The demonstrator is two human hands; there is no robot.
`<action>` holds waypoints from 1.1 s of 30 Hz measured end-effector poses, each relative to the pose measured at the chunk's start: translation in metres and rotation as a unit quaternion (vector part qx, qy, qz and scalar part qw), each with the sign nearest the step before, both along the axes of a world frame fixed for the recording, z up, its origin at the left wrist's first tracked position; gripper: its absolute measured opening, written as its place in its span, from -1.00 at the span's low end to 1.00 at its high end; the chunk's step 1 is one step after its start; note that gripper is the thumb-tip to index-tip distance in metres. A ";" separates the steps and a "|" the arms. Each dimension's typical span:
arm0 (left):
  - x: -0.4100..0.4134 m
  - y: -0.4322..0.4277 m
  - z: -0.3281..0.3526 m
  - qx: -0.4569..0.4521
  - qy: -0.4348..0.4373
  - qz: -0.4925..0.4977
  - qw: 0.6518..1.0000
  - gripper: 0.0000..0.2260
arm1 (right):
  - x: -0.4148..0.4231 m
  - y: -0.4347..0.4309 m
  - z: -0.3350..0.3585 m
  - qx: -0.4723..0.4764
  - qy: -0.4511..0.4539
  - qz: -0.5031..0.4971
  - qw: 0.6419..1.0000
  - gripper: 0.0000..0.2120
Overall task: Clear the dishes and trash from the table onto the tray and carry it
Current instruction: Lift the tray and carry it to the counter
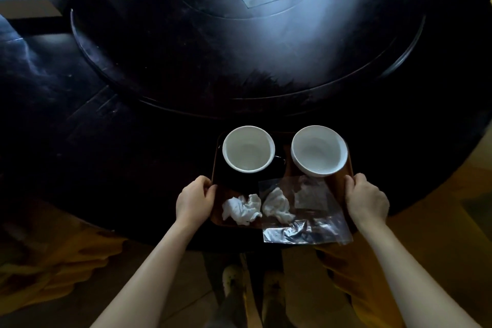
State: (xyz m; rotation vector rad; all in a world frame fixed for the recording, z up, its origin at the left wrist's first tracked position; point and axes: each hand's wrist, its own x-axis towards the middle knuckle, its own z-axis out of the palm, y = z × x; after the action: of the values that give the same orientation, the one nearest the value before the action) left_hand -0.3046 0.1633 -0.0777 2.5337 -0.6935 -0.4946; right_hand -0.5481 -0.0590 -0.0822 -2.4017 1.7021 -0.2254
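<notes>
At the near edge of the dark round table (133, 141), a brown tray (336, 186) is carrying the cleared things; no brand, label or writing is showing anywhere on them. Left hand (195, 201) is gripping the tray's left edge, fingers curled under and thumb lying on top. Right hand (366, 201) is clamping the right edge the same way. A white cup (248, 148) is sitting on a dark saucer (239, 176) at the tray's far left, and a white bowl (319, 150) is standing beside it at far right, both looking empty. Two crumpled white napkins (242, 209) are lying nearer the person, with a clear plastic wrapper (306, 221) overhanging the tray's near right corner.
</notes>
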 end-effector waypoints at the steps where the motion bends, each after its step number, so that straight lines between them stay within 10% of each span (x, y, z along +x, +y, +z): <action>1: -0.001 0.001 -0.001 -0.009 -0.001 0.002 1.000 -0.87 | 0.000 0.001 0.000 -0.012 -0.009 0.002 1.000 -0.71; 14: -0.014 0.008 -0.016 -0.114 0.097 0.088 0.985 -0.87 | -0.016 0.000 -0.004 0.037 -0.201 0.039 0.978 -0.78; 22: -0.023 -0.003 0.000 -0.300 0.356 0.105 0.879 -0.68 | -0.027 0.000 -0.003 0.066 -0.242 0.043 0.967 -0.80; 33: -0.031 -0.014 0.030 -0.304 0.327 0.080 0.891 -0.58 | -0.034 -0.018 0.022 0.219 -0.372 0.037 0.901 -0.76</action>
State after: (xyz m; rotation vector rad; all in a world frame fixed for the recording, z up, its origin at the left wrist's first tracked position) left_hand -0.3359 0.1498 -0.0479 1.6622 -0.3023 -0.8560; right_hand -0.5818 -0.0766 -0.0602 -1.7141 1.1436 -0.5882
